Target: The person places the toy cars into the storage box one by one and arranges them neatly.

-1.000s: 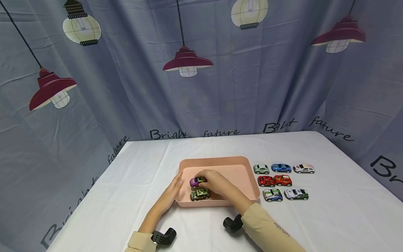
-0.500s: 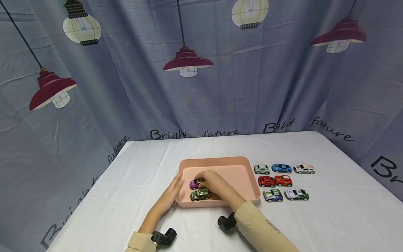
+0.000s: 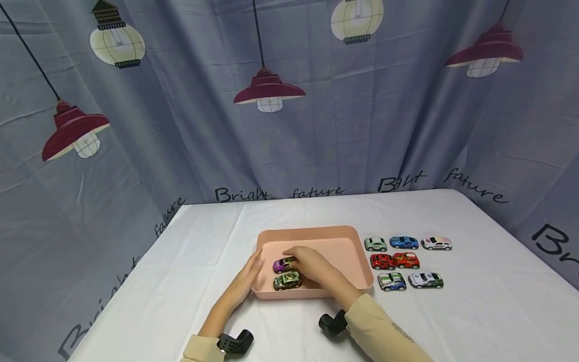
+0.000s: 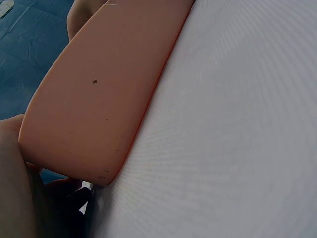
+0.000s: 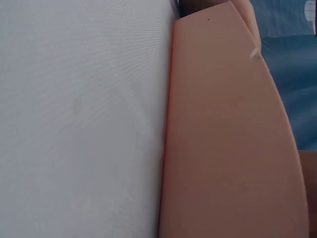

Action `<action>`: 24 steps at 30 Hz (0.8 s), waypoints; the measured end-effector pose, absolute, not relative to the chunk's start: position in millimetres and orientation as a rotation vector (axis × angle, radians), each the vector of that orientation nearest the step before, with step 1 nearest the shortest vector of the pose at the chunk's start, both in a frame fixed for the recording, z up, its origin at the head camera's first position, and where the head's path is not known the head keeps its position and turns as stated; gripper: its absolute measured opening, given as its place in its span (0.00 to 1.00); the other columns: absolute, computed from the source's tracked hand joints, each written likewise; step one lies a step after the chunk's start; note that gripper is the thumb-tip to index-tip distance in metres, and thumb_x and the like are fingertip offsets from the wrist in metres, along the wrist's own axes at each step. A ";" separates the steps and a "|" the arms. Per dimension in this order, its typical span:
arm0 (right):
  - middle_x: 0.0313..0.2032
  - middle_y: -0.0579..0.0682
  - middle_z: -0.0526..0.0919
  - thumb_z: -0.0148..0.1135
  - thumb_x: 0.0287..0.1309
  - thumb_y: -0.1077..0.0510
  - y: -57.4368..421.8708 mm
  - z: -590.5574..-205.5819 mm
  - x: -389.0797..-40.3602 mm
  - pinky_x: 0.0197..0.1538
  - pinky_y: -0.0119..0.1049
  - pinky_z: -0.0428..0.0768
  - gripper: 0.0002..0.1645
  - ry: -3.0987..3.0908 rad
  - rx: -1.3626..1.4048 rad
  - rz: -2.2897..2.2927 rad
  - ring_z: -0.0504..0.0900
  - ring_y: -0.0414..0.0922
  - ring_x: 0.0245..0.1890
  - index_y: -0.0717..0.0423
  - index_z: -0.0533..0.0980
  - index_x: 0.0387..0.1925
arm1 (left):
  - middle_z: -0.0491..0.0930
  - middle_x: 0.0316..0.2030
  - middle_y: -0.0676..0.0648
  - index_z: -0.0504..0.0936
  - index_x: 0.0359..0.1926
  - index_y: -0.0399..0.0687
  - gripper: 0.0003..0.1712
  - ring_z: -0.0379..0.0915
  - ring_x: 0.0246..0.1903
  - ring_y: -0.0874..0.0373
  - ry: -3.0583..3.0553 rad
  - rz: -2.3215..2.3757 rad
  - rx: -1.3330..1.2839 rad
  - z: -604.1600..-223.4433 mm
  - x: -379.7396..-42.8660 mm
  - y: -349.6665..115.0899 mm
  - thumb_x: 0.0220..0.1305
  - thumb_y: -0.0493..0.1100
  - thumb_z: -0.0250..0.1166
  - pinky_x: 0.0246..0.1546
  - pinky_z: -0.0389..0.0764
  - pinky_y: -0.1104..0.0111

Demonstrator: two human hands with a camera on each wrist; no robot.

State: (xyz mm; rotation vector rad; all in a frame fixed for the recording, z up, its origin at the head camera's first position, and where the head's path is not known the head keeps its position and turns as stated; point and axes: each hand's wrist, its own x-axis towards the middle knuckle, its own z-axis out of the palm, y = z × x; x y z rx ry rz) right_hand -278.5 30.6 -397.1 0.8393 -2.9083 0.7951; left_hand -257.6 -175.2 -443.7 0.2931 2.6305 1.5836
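Observation:
In the head view, a shallow pink tray (image 3: 312,234) lies on the white table. My left hand (image 3: 244,277) rests along its left wall with the fingers stretched out. Inside the tray's left part are a purple toy car (image 3: 281,265) and, just in front of it, a green patterned toy car (image 3: 287,280). My right hand (image 3: 312,264) reaches over the front rim to the purple car's right end. Its fingertips are at the car, loosened around it, and cover part of that end. Both wrist views show mostly the tray's outer wall (image 4: 99,89), hiding the cars.
Right of the tray, several toy cars stand in three rows: pale green (image 3: 375,244), blue (image 3: 404,242) and white (image 3: 436,243) at the back, two red cars (image 3: 394,260) midway, two patterned cars (image 3: 409,280) in front. A grey-blue curtain (image 3: 289,146) hangs behind the table.
The purple car has come down slightly beside the green one and stays there. My right hand has shifted a little right off it, exposing more of the car. My left hand has kept its place.

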 end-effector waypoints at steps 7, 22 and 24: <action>0.51 0.53 0.79 0.58 0.57 0.61 37.8 -389.5 -272.1 0.56 0.47 0.74 0.18 -2.876 0.705 0.785 0.76 0.52 0.54 0.55 0.75 0.51 | 0.50 0.69 0.42 0.51 0.70 0.59 0.30 0.47 0.67 0.37 2.625 1.599 0.270 -443.8 -257.4 -173.8 0.70 0.58 0.39 0.63 0.46 0.38; 0.46 0.51 0.81 0.58 0.57 0.60 63.2 -383.0 -263.8 0.45 0.42 0.79 0.14 -2.681 0.532 0.821 0.80 0.48 0.43 0.54 0.77 0.46 | 0.51 0.69 0.41 0.50 0.70 0.59 0.30 0.46 0.67 0.37 2.629 1.589 0.266 -443.9 -257.1 -173.9 0.70 0.58 0.39 0.63 0.46 0.39; 0.44 0.50 0.81 0.58 0.56 0.60 67.3 -383.2 -262.8 0.44 0.41 0.79 0.13 -2.662 0.516 0.809 0.81 0.47 0.42 0.54 0.78 0.45 | 0.51 0.69 0.41 0.50 0.70 0.59 0.30 0.47 0.67 0.38 2.626 1.592 0.260 -443.2 -256.6 -173.6 0.70 0.58 0.39 0.63 0.46 0.39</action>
